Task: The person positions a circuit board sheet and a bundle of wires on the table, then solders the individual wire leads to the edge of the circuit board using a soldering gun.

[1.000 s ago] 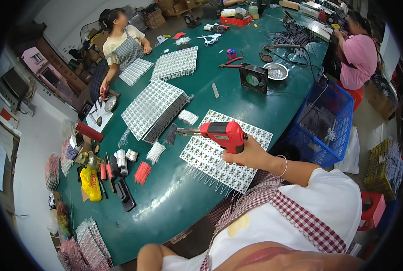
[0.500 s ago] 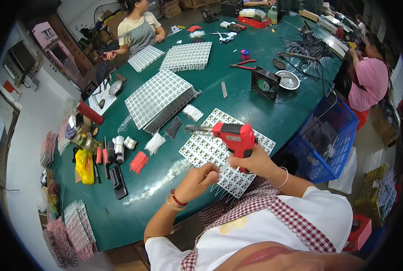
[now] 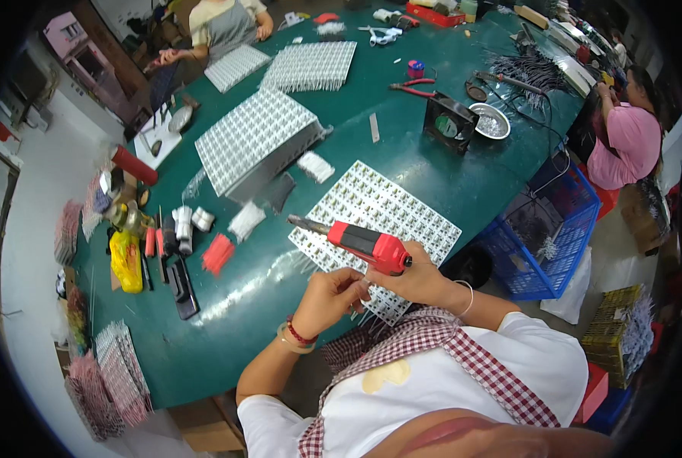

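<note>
My right hand [image 3: 419,276] is closed round the grip of a red and black pistol-shaped tool [image 3: 368,246], its long metal nose pointing left over the panel. Close by, at the near left edge of the panel, my left hand [image 3: 332,296] has thumb and fingers pinched together; whatever lies between the fingertips is too small to make out. Both hands nearly meet. Beneath them a white square panel [image 3: 364,191] with rows of small fittings lies on the green table, thin wires poking out along its near edge.
Left of the panel are a stack of white panels [image 3: 253,137], white bundles [image 3: 316,166], red strips [image 3: 217,253] and a phone-like black object [image 3: 182,290]. A black fan [image 3: 449,128] and a metal bowl [image 3: 491,122] stand right; a blue crate [image 3: 536,237] sits beside the table. Two people work nearby.
The tool has turned in my right hand: its body now slants down to the right and its nose has moved left. My left hand's fingers have come nearer to my right hand. The view has shifted slightly.
</note>
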Demonstrator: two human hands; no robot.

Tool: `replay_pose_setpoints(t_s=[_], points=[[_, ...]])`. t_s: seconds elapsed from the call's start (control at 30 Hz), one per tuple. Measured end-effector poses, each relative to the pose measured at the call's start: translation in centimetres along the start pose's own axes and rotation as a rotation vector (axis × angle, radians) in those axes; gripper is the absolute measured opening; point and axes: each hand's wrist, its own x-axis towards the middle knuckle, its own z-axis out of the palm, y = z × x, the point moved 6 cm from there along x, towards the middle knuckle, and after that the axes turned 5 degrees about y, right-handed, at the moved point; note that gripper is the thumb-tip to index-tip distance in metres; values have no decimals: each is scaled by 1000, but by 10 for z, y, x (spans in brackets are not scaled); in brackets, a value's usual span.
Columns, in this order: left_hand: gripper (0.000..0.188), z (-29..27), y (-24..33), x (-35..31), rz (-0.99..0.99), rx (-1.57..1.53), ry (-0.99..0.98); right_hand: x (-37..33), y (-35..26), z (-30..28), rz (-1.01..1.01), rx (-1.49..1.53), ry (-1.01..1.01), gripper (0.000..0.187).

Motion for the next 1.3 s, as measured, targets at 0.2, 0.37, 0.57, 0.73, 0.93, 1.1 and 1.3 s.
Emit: replay_pose_setpoints(t_s=[0.2,0.37,0.57,0.73,0.93,1.1,1.3], points=[[14,-5,-9,1,51,57,48,-4,19,1,142,-22,43,21],[13,-41,-48,1,-13,-87,222,3,8,-13,107,46,122,18],[9,-123,-70,1,270,615,638,29,11,-24,109,181,149,42],[11,-125,-72,11,582,987,632,41,31,-11,272,40,6,19],[22,-123,-76,17,734,1103,585,46,52,7,384,-98,6,22],[25,-122,-79,22,714,1075,576,45,63,10,448,-143,-19,23],[25,-122,-81,21,708,1067,573,45,67,10,338,-230,36,23]])
